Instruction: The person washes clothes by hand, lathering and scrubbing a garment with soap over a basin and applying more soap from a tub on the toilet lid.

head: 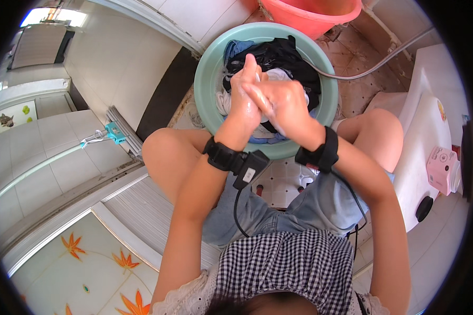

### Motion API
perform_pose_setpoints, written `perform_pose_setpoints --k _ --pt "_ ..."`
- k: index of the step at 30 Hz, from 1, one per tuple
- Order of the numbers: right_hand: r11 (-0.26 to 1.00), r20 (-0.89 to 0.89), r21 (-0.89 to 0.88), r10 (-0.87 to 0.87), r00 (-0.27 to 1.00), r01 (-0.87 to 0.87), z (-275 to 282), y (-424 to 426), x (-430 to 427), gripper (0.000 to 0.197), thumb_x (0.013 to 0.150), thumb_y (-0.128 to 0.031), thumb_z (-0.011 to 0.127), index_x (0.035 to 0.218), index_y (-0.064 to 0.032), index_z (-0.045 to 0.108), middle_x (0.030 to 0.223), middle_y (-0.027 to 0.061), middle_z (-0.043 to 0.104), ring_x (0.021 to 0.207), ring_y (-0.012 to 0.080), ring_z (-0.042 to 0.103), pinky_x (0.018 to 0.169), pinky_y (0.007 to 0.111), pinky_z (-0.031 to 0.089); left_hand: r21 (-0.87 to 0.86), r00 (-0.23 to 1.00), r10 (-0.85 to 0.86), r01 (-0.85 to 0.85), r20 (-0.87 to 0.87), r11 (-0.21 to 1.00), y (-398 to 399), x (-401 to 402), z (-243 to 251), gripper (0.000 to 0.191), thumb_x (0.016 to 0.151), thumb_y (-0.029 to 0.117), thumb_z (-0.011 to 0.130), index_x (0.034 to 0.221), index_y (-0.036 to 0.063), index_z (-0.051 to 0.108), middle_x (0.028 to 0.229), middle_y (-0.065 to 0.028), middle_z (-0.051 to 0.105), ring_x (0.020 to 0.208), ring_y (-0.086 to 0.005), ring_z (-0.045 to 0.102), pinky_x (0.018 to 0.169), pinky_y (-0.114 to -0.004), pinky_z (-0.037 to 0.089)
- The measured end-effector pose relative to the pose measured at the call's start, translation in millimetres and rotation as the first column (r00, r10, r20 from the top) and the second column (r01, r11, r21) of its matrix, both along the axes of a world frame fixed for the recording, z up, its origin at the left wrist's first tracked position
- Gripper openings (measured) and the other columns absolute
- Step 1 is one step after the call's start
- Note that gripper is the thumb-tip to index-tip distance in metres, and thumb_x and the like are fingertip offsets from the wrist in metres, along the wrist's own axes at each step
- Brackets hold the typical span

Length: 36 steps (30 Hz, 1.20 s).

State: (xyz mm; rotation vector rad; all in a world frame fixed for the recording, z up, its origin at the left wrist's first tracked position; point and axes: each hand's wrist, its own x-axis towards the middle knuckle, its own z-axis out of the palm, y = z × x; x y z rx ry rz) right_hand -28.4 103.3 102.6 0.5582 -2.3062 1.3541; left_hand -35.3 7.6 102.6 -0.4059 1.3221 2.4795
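Both hands are wet, with some suds on them, and meet over a pale green plastic basin (205, 84). My left hand (245, 96) has its thumb pointing up. Pressed against its palm side is my right hand (289, 104), with fingers curled. Whether anything small lies between them is hidden. Below, the basin holds a heap of wet laundry: a black garment (279, 55), white cloth (277, 73) and a blue denim piece (236, 49). The end of a metal shower hose (372, 67) runs over the basin's right rim into the laundry.
A red plastic tub (313, 19) stands behind the basin on brown tiles. To the right is a white ceramic fixture (413, 189) with a pink carton-shaped bottle (441, 169) and a black round lid (424, 209). A mop (116, 132) leans at left near the door track.
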Motion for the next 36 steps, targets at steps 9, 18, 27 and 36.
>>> perform_pose_setpoints --k 9,18,27,36 --pt "0.88 0.585 -0.464 0.218 0.781 0.102 20 48 -39 0.044 0.084 -0.034 0.053 0.05 -0.0113 0.036 0.052 -0.0095 0.032 0.049 0.0011 0.027 0.042 0.02 0.02 -0.337 0.936 -0.331 0.275 -0.122 0.901 -18 2 32 0.031 0.087 0.03 0.048 0.089 0.0005 0.058 0.081 0.001 0.057 0.074 -0.0052 0.05 0.066 -0.02 0.039" --pt "0.808 0.587 -0.438 0.589 0.555 -0.394 45 72 -23 0.006 0.075 -0.002 0.055 0.077 -0.0047 0.05 0.071 -0.0045 0.048 0.067 0.003 0.043 0.059 0.018 0.035 -0.488 0.829 -0.516 0.367 -0.215 0.792 -43 2 41 0.019 0.085 0.018 0.05 0.082 -0.0001 0.057 0.073 0.0047 0.051 0.066 -0.0021 0.042 0.06 -0.018 0.034" --pt "0.814 0.607 -0.438 0.58 0.543 -0.381 29 65 -22 0.01 0.078 -0.001 0.045 0.085 -0.0004 0.052 0.073 -0.0016 0.049 0.068 0.0042 0.045 0.062 0.018 0.038 -0.398 0.885 -0.411 0.303 -0.221 0.866 -46 5 42 0.018 0.087 0.018 0.047 0.081 0.0023 0.053 0.072 0.0044 0.049 0.068 -0.002 0.043 0.063 -0.018 0.034" --pt "0.868 0.498 -0.344 0.491 0.715 -0.357 39 53 -12 0.013 0.081 -0.014 0.057 0.084 -0.001 0.057 0.07 -0.0011 0.054 0.066 0.005 0.046 0.059 0.02 0.038 -0.475 0.867 -0.404 0.235 -0.293 0.848 -44 8 46 0.011 0.084 0.01 0.051 0.083 -0.0009 0.055 0.075 0.0001 0.053 0.068 -0.0034 0.045 0.059 -0.019 0.037"
